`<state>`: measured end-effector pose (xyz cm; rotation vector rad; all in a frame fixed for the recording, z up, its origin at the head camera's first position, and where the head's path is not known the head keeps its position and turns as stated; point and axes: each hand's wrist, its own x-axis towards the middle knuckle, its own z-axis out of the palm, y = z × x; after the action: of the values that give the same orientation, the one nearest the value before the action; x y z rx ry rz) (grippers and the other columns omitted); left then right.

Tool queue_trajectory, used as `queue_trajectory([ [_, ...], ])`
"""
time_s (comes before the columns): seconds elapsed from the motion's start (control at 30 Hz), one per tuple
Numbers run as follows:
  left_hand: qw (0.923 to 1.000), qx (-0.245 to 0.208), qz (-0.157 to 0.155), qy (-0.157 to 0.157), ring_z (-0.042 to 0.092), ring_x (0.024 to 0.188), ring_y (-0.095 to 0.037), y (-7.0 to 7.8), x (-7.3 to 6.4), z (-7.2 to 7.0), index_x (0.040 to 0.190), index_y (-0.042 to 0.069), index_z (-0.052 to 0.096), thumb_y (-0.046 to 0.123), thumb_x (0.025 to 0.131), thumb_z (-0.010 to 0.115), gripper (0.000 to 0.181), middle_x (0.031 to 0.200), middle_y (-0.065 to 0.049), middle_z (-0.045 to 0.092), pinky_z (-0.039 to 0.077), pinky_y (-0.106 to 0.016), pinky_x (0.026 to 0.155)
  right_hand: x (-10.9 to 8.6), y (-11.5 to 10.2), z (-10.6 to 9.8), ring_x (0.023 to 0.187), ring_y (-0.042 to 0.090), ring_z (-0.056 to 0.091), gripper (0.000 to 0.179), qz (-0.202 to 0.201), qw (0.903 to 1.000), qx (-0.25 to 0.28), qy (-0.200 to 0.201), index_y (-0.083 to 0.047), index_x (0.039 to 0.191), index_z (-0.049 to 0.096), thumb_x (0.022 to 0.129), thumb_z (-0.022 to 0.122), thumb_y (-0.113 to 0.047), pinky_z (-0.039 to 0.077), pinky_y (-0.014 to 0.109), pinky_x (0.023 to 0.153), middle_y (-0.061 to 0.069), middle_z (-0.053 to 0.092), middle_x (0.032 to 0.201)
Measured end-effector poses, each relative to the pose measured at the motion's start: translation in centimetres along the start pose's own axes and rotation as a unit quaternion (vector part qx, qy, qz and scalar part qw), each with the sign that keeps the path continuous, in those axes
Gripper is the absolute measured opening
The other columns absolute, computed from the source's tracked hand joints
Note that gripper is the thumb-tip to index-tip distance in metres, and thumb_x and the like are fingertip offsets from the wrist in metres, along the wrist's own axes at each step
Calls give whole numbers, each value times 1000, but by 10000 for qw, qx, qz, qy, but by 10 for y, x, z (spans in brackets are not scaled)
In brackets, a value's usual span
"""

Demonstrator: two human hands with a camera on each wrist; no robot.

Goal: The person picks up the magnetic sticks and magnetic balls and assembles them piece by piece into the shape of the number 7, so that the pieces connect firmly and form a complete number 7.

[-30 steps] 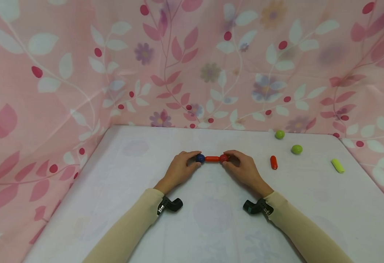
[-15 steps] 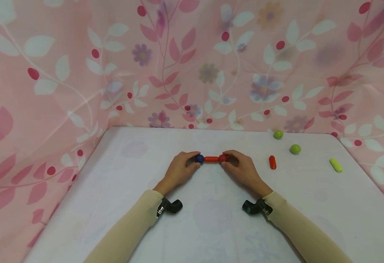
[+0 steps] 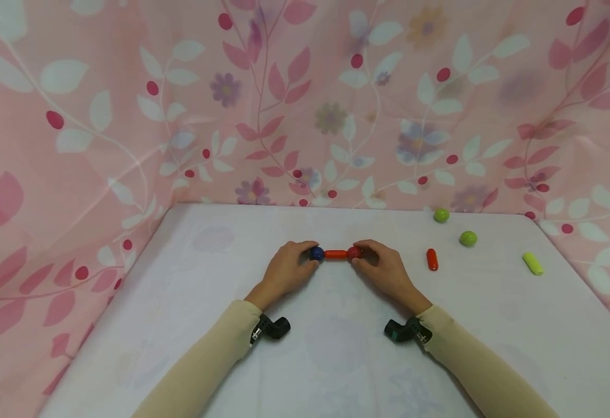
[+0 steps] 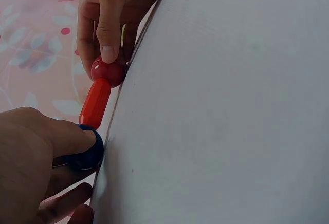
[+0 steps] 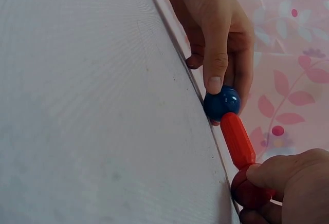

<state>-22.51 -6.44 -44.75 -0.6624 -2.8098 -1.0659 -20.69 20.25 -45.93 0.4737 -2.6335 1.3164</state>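
Between the two hands lies a short orange-red rod (image 3: 336,254) with a ball at each end. My left hand (image 3: 287,270) pinches the dark blue ball (image 5: 222,103) between thumb and fingers. At the other end my right hand (image 3: 386,269) pinches the dark red ball (image 4: 108,72). Both wrist views show the rod (image 4: 95,104) touching the two balls, in one straight line. How far its ends go into or against the balls cannot be made out.
Right of my right hand lies another red rod (image 3: 432,259). Two green balls (image 3: 469,238) sit toward the back right, and a yellow-green rod (image 3: 533,263) lies farther right. A white cloth covers the table (image 3: 221,325); a pink floral curtain (image 3: 284,104) hangs behind.
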Motion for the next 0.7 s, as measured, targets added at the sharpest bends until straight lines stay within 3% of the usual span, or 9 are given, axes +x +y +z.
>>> queue_trajectory([
  [0.2, 10000, -33, 72, 24, 60, 109, -25, -4, 0, 2, 139, 13, 68, 25, 97, 76, 44, 125, -9, 69, 50, -44, 93, -1, -2, 1, 122, 27, 59, 40, 69, 10000, 37, 31, -5, 134, 67, 96, 76, -11, 44, 51, 106, 9, 68, 129],
  [0.43, 9985, -544, -41, 109, 59, 112, -23, -21, -8, 6, 137, 18, 70, 24, 95, 79, 44, 123, -2, 70, 46, -45, 98, -4, -1, 7, 120, 25, 59, 39, 196, 9997, 60, -97, -7, 134, 67, 96, 76, -13, 45, 49, 106, 7, 68, 128],
  [0.7, 9982, -571, 122, 120, 59, 111, -23, -18, -1, 4, 137, 18, 70, 26, 96, 78, 43, 120, -2, 70, 46, -45, 98, 0, -1, 0, 121, 26, 60, 40, 79, 9999, -148, -16, -7, 134, 67, 96, 77, -12, 45, 49, 106, 8, 68, 128],
])
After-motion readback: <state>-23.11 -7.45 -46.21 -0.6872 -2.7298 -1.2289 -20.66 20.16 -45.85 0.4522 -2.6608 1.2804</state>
